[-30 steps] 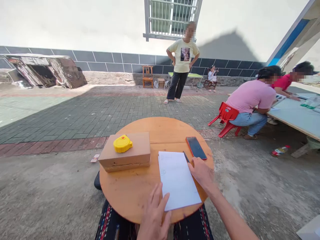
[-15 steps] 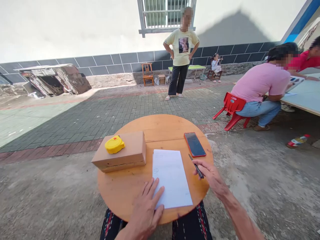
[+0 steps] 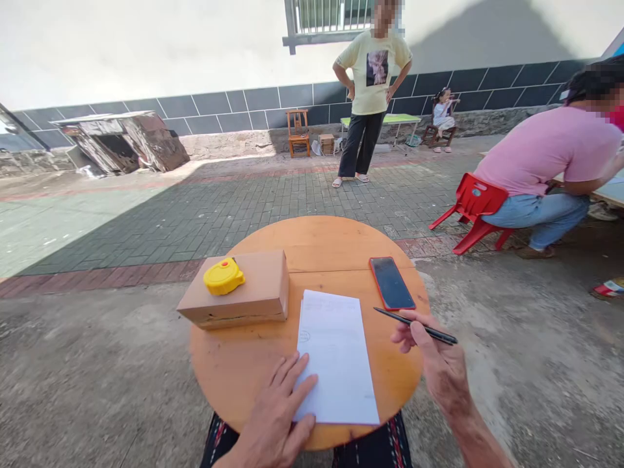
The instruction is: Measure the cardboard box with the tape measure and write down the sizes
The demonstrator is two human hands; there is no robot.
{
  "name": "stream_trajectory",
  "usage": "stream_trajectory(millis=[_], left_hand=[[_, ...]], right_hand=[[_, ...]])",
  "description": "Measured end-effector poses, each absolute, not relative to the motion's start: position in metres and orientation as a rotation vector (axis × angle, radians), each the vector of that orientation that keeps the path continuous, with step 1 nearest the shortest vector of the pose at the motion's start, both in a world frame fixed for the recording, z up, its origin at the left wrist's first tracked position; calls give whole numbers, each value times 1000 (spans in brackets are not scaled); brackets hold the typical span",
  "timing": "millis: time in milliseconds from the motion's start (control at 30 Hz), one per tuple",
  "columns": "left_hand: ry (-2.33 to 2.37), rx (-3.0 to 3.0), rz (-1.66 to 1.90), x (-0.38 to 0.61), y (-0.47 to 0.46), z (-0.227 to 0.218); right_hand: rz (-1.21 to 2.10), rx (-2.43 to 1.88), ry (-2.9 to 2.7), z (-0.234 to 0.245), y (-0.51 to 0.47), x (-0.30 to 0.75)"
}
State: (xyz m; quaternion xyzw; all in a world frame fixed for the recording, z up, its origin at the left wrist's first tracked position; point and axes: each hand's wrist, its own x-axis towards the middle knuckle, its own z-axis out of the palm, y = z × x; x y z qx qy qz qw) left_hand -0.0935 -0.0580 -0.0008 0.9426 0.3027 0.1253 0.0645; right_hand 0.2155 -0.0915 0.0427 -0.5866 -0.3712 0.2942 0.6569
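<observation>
A stack of white paper (image 3: 336, 357) lies on the round wooden table (image 3: 331, 244) in front of me, with a small round stamp mark near its left edge. My left hand (image 3: 280, 406) rests flat with fingers spread, its fingertips on the paper's lower left side. Between the thumb and fingers of my right hand (image 3: 436, 357) is a black pen (image 3: 414, 324), its tip pointing left above the table, apart from the paper. Just beyond that hand lies a phone (image 3: 391, 283) in a red case, screen up.
A cardboard box (image 3: 244, 289) on the table's left carries a yellow tape measure (image 3: 223, 276). Ahead, a person (image 3: 373, 84) stands with hands on hips. Another person in pink (image 3: 546, 146) sits on a red chair (image 3: 480, 201) at right; a small person (image 3: 442, 117) sits by the wall.
My right hand has turned, and the pen now lies flatter, pointing left. My left hand stays on the paper. The view has shifted, moving the surroundings sideways.
</observation>
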Motion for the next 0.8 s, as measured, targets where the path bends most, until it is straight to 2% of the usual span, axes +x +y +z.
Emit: stream_trajectory(millis=[200, 367, 600, 800], left_hand=[[960, 2773, 607, -72, -54, 14], [877, 2689, 637, -28, -51, 23], [972, 2784, 358, 22, -31, 23], [1032, 2808, 273, 30, -12, 18]], right_hand=[[617, -1404, -814, 34, -74, 214], [693, -1449, -940, 32, -62, 208], [697, -1520, -1048, 21, -50, 198], [740, -1573, -1134, 5, -37, 197]])
